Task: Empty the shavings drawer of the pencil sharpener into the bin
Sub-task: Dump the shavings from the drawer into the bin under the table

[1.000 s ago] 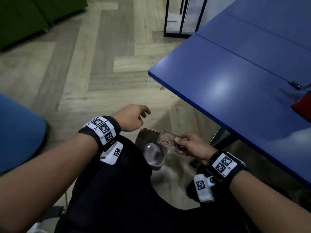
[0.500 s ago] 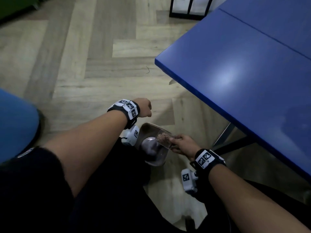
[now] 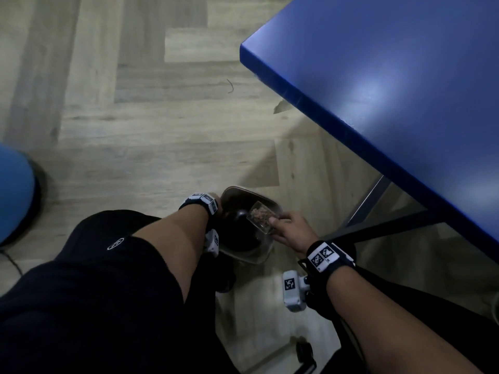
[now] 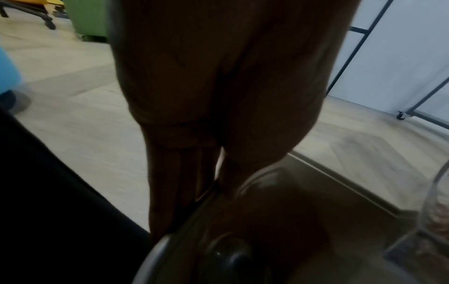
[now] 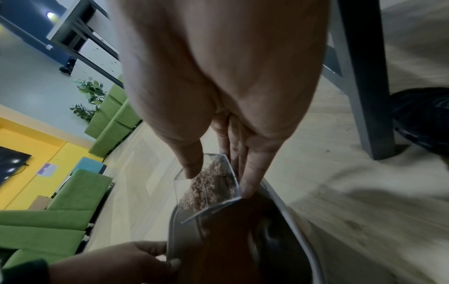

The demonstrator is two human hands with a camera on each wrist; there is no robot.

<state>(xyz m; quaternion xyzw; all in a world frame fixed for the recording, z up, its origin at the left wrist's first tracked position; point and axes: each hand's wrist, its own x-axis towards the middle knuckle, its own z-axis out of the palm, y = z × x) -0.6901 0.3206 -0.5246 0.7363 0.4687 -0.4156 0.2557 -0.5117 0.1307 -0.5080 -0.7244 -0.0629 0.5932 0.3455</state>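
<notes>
A small metal bin (image 3: 249, 257) with a dark domed inside stands on the floor between my knees. My right hand (image 3: 280, 225) pinches a clear plastic shavings drawer (image 3: 259, 216) full of brown shavings, held level over the bin's right rim. In the right wrist view, thumb and fingers clamp the drawer (image 5: 206, 189) by its two sides. My left hand (image 4: 201, 184) grips the bin's left rim (image 4: 155, 253), thumb inside and fingers outside. In the head view that hand is mostly hidden behind its wristband (image 3: 205, 202).
A blue table (image 3: 378, 76) overhangs at the right, with its grey leg (image 3: 364, 202) just right of the bin. A blue seat (image 3: 13, 195) sits at the far left. My dark shorts (image 3: 108, 265) fill the lower left. Green sofas (image 5: 55, 217) stand farther off.
My left hand has dropped from above the bin and taken hold of its rim. The right hand has carried the drawer farther over the bin. My head has tilted down.
</notes>
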